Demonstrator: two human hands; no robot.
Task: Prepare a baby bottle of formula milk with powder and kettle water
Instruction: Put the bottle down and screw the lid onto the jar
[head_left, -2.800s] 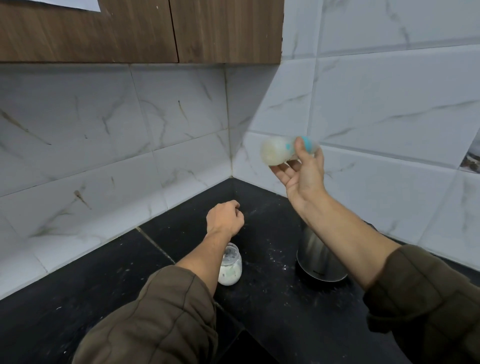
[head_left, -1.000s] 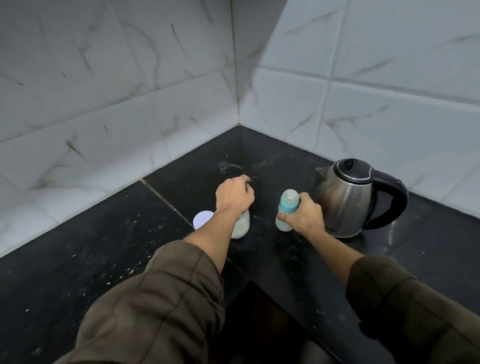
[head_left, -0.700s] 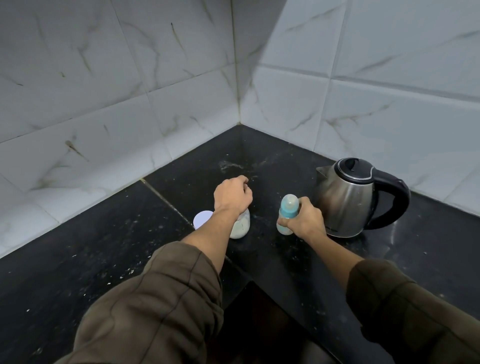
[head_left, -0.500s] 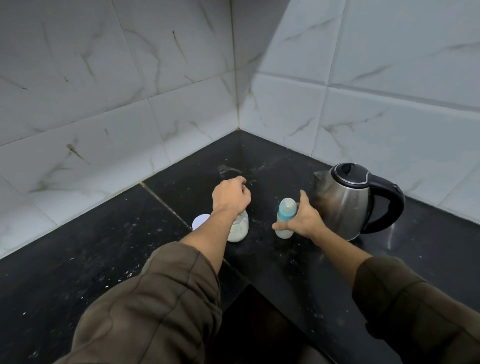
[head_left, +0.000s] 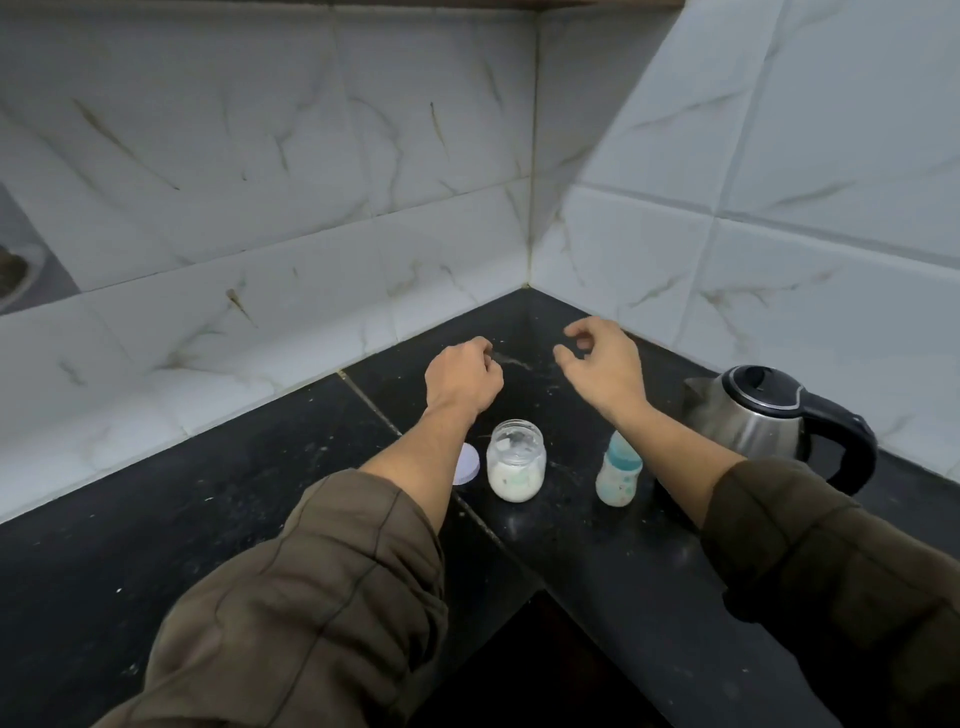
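Both hands have let go and lifted toward the corner.
Right hand (head_left: 602, 366) hangs loosely curled, empty; the upright baby bottle (head_left: 619, 470) stands nearest it, below its wrist.

One baby bottle (head_left: 618, 470), one open powder jar (head_left: 516, 461), one white lid (head_left: 466, 464), one kettle (head_left: 769, 415), two hands.

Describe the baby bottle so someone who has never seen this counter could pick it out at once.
On the black counter in the tiled corner stands a steel kettle with a black handle. Just left of it, under the right forearm, the baby bottle stands upright. Unlike the wide open glass jar of white powder to its left, it is slim, pale and wears a teal top.
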